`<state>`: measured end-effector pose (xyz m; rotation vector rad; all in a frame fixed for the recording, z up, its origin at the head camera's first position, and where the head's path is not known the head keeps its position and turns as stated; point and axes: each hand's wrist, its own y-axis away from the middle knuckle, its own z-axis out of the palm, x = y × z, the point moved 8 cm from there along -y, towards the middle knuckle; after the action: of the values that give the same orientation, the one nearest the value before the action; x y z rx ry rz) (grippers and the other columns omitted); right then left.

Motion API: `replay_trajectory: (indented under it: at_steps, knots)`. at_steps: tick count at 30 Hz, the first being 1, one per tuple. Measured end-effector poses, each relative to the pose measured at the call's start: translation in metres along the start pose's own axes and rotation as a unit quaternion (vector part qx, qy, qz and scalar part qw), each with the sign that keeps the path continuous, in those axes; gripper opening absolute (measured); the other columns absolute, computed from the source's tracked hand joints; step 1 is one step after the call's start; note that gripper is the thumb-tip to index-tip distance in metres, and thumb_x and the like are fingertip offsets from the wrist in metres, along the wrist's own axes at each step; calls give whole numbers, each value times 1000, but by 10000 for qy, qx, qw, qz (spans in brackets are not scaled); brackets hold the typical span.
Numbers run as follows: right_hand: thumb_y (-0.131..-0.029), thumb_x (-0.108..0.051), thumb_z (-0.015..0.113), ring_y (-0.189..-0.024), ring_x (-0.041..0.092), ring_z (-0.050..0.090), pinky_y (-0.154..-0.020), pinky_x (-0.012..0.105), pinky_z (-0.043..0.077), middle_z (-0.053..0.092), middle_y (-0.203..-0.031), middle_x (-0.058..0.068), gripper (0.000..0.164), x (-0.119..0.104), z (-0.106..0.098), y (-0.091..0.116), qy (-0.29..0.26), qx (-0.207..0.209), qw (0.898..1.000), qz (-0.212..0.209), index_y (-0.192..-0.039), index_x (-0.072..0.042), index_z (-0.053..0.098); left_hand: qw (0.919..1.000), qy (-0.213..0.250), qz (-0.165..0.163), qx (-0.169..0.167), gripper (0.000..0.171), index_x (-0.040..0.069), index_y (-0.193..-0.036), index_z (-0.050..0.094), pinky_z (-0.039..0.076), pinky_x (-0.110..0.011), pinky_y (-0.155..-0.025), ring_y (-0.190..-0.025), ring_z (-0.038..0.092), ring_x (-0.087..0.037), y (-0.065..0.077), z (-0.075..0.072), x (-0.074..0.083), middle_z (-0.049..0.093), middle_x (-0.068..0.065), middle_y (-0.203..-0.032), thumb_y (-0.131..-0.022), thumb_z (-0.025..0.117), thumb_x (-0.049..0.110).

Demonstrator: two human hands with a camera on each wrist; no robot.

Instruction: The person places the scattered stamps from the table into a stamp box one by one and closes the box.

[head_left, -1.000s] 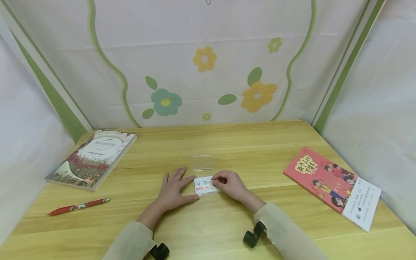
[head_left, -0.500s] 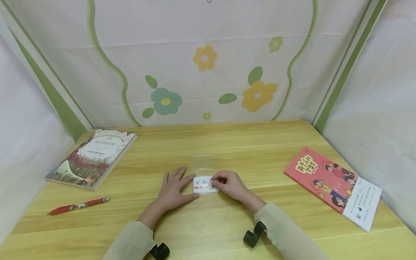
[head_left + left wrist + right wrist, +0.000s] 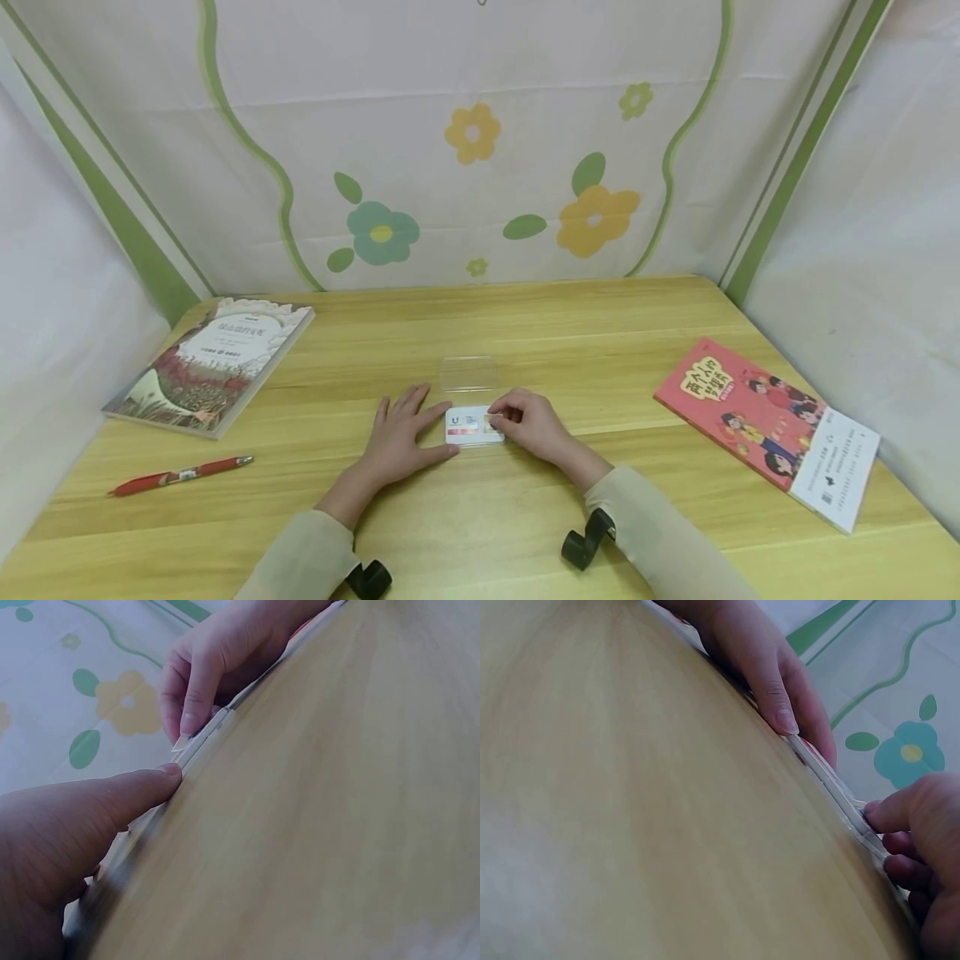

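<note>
A small white card (image 3: 462, 422) with a dark U-shaped mark and a pink strip lies on the table in a shallow clear plastic case, whose clear lid (image 3: 468, 373) lies folded back behind it. My left hand (image 3: 402, 437) rests spread on the table, thumb and index fingertips right at the case's left edge. At the right end of the card, my right hand (image 3: 534, 427) pinches a small flat pale piece (image 3: 180, 744) between thumb and curled fingers. One corner of that piece sticks out below the thumb in the left wrist view; the fingers hide most of it.
A thick book (image 3: 213, 367) lies at the back left, with a red pen (image 3: 182, 476) in front of it. To the right lies a red-covered book (image 3: 757, 421) with a white band. White fabric walls (image 3: 480, 67) with printed flowers enclose the table (image 3: 525, 533).
The case with the card has shifted slightly left and straightened. The left hand has stayed in place; the right hand keeps its pinch with hardly any movement.
</note>
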<state>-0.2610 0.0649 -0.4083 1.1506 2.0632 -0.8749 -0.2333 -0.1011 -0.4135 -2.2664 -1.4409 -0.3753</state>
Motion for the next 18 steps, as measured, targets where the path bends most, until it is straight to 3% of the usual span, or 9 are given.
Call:
replay_trajectory:
  at_steps: [18]
  knots:
    - [-76, -9, 66, -61, 10, 44, -52, 23, 39, 47, -69, -6, 10, 1, 1, 0, 179, -72, 9998, 102, -85, -8, 68, 10000, 18, -27, -54, 65, 20, -125, 49, 1, -55, -95, -126, 17, -30, 0, 0, 0, 26, -14, -137, -72, 56, 57]
